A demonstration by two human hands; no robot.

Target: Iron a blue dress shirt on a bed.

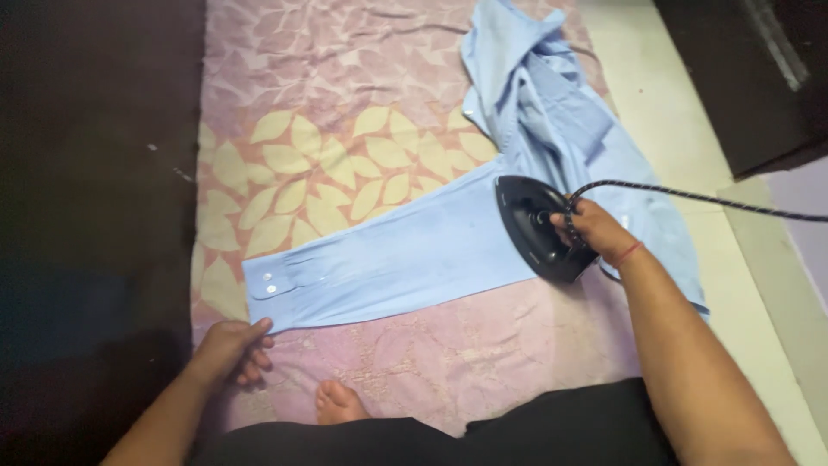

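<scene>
My right hand (595, 231) is wrapped around the handle of a black iron (536, 226), fingers closed tight on it, and the iron sits flat on the upper end of a light blue shirt sleeve (405, 259). A braided black cord (690, 197) runs off from the iron's back toward the right, over the pale floor (690, 129). There's a thin red thread around my right wrist.

Down at the other end, my left hand (231, 347) is at the cuff (276, 289): thumb pressing on the sleeve's lower corner, the other fingers curled loosely under, resting on the cloth beneath. The cuff shows two small white buttons. The sleeve lies stretched out straight between my two hands, slanting up from lower left to the iron on the right.

The rest of the shirt (552, 112) is bunched up beyond the iron, rumpled toward the top of the view and spilling partly onto the floor on the right.

All of it lies on a pink-purple bedsheet (345, 112) with a pale yellow leaf print, spread on the floor. My bare foot (338, 402) pokes out on the sheet just below the sleeve, with my black-clad legs at the bottom edge. Off to the left it's dark.
</scene>
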